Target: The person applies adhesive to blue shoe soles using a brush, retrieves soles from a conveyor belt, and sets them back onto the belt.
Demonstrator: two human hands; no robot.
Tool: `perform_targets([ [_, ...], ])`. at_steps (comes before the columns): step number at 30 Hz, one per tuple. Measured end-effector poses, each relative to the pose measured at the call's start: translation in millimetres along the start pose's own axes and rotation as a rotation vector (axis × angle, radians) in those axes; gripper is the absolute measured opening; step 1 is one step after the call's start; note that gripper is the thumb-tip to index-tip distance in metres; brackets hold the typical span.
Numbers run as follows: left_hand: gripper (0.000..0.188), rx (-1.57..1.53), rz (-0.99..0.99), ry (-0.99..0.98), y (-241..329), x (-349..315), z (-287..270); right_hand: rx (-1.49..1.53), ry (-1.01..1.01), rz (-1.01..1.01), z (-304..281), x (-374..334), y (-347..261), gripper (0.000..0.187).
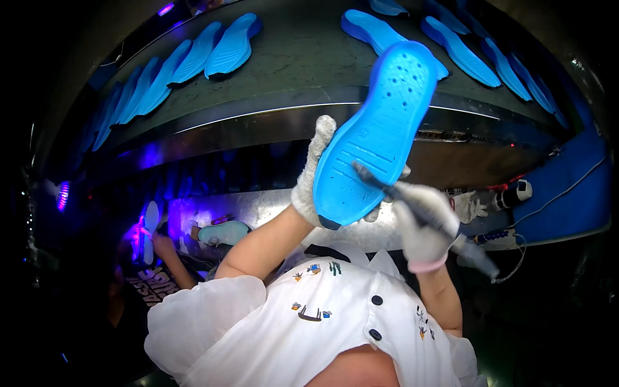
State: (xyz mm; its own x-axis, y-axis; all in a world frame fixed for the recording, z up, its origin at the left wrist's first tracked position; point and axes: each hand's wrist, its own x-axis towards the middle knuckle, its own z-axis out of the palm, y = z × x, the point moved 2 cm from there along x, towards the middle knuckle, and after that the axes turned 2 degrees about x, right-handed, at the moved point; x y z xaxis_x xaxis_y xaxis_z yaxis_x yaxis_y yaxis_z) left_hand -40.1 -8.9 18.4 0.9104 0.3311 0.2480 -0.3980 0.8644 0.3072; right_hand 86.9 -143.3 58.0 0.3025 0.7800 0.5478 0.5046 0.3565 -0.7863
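purple light (62,196) far left; co-worker (171,258) in dark shirt (151,293) below; white cable (567,191) against blue panel (567,216), right.

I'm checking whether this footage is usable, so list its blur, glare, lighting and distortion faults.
Head view: the right hand and its tool are motion-blurred, while the held blue sole looks fairly sharp; head view: bright glare whitens the pale surface, and violet light tints the left; same head view: the long metal edge bows, and the corners fall to black.

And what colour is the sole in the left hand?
The sole is bright blue, best seen in the head view.
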Motion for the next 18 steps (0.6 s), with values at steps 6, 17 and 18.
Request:
perform_targets([
  [6, 0.099, 0.148, -0.133, 0.181, 15.0, -1.7, -14.0, 0.108, -0.204, -0.113, 3.6, -3.9, -1.3, 0.029],
  [17, 0.063, 0.508, -0.188, 0.523, 44.1, -4.4, -4.4, 0.133, -0.343, -0.242, 0.7, 13.2, -14.7, 0.026],
  [18, 0.062, 0.499, -0.220, 0.477, 44.0, -4.6, -2.2, 0.074, -0.360, -0.229, 0.9, 12.7, -14.5, 0.025],
])
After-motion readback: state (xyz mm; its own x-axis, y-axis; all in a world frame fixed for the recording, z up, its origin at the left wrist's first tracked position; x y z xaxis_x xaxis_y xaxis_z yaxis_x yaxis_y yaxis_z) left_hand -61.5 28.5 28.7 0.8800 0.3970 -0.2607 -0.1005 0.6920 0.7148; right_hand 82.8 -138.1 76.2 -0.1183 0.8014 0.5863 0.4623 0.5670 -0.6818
